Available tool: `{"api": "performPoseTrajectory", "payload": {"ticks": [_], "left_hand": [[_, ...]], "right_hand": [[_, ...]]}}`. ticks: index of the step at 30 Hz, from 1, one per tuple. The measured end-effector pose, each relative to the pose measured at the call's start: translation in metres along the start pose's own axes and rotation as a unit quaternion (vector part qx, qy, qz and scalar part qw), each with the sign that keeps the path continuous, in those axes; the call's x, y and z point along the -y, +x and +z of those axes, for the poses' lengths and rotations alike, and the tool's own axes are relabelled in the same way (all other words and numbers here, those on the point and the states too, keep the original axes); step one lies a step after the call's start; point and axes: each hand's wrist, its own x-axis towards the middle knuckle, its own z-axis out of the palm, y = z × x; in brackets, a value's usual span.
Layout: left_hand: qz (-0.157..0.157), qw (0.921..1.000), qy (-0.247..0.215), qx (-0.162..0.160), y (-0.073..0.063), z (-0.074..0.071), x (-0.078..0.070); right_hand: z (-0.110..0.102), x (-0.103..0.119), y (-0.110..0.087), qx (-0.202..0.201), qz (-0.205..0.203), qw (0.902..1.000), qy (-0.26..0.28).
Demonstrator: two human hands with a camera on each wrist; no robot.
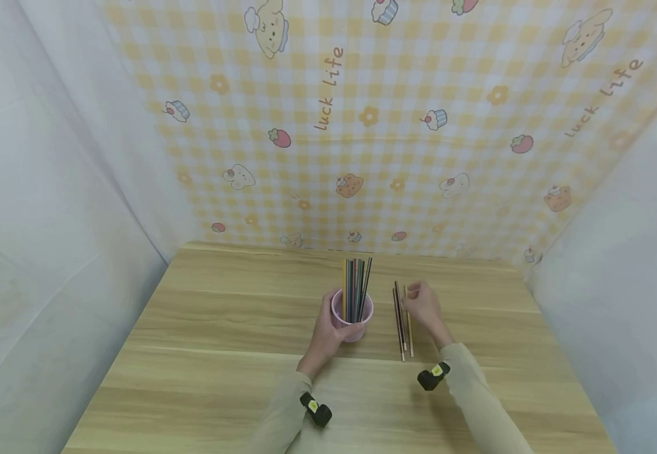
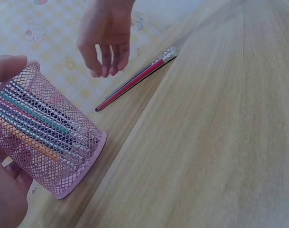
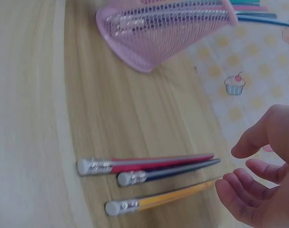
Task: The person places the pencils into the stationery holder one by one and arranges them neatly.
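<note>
My left hand grips a pink mesh pencil cup, with the thumb across its near side and fingers round the left. Several pencils in varied colours stand in it, their eraser ends down, as the left wrist view shows through the mesh. To the right, my right hand hovers at the far end of three loose pencils, thumb and fingers apart and loosely bent. In the right wrist view these are a red pencil, a dark blue pencil and a yellow pencil, the yellow one's tip right at the fingertips.
The wooden table reaches back to a yellow checked cloth with cartoon prints. White drapes hang on both sides. Each sleeve carries a small black wrist camera.
</note>
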Motion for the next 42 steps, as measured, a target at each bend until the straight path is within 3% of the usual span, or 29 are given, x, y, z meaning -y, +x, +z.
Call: {"api": "performPoseTrajectory", "payload": {"ticks": [9,29,42], "left_hand": [[0.003,1.0,0.0,0.001,0.0,-0.001,0.002],[0.002,1.0,-0.004,0.0,0.0,0.0,0.0],[0.0,1.0,-0.005,0.002,0.0,0.0,0.002]], "right_hand": [[0.0,-0.013,0.001,0.006,0.025,0.998,-0.057],[0.0,-0.019,0.006,0.048,0.031,0.9922,-0.11],[-0.017,-0.017,0.005,0.048,0.019,0.9959,-0.074]]}}
